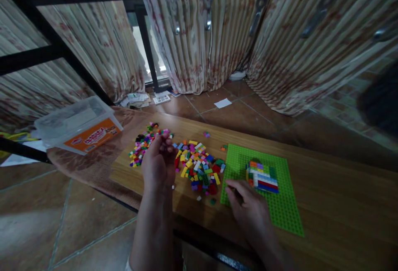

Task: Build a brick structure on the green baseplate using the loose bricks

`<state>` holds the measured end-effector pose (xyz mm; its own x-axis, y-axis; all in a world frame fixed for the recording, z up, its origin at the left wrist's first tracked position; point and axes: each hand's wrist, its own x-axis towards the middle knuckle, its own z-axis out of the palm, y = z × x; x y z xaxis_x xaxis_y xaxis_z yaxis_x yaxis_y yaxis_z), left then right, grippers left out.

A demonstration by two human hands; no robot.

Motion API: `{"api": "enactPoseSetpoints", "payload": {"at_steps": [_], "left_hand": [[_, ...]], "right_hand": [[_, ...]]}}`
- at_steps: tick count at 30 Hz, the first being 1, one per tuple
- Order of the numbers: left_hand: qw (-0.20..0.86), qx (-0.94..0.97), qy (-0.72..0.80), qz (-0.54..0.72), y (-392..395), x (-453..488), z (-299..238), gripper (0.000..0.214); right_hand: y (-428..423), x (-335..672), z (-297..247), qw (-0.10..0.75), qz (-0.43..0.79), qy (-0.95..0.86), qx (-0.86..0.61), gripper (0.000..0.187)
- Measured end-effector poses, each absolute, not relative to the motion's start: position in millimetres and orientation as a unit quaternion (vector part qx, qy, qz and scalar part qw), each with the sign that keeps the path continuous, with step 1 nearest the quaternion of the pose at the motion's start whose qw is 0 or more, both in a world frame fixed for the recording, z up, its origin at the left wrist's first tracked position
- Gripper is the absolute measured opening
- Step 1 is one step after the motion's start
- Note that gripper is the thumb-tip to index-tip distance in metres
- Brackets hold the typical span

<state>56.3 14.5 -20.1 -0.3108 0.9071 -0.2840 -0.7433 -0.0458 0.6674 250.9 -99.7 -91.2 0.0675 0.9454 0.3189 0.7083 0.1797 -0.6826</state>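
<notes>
"Quick, what's on your head feed? Biggest first."

"I've got a wooden surface (336, 190) running under the green baseplate (286, 205), my landmark. Clear plastic box (79, 122), orange label: well left of the baseplate, beyond the piles."

"Bricks?"

"Two mixed-colour piles. Near pile (199, 165) right beside the baseplate's left edge, far pile (139, 151) further left."

"Hands?"

"Left hand (159, 161): left of the baseplate, in front of the far pile from here, half open, fingers loosely curled. Can't tell if it holds a piece. Right hand (246, 196): over the baseplate's near-left part, fingers bent, thumb and index close together. Can't tell there either, too dim."

"The build?"

"Multicoloured brick build (263, 175), on the baseplate around its middle, just beyond the right hand."

"Strays?"

"Small green piece (212, 201), just left of the baseplate's near-left corner. Next."
</notes>
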Motion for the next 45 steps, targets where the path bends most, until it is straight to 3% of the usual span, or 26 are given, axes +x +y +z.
{"api": "enactPoseSetpoints", "payload": {"at_steps": [13,18,24,28,32,40,45], "left_hand": [[0.622,0.106,0.406,0.661,11.7,58.8,-16.9,0.009],[0.625,0.209,0.446,0.605,7.5,69.5,-21.4,0.022],[0.636,0.44,0.479,0.416,-7.2,99.5,-35.9,0.025],[0.668,0.484,0.442,0.353,-18.3,125.3,-47.1,0.022],[0.706,0.422,0.415,0.388,-23.0,144.6,-51.1,0.02],[0.812,0.318,0.343,0.349,-30.0,158.5,-52.4,0.03],[0.833,0.287,0.323,0.347,-34.2,167.1,-53.8,0.039]], "right_hand": [[-77.9,231.9,-101.4,0.307,0.102,-0.689,-0.648,0.021],[-76.6,230.8,-98.6,0.377,0.146,-0.647,-0.646,0.025],[-80.5,241.7,-91.9,0.522,0.304,-0.512,-0.61,0.026],[-82.4,248.5,-85.9,0.57,0.264,-0.493,-0.603,0.023],[-84.3,256.6,-75.5,0.556,0.207,-0.533,-0.603,0.022],[-93.4,293.2,-55.5,0.493,0.23,-0.594,-0.593,0.034],[-94.3,301.6,-55.8,0.482,0.235,-0.598,-0.596,0.028]]}}
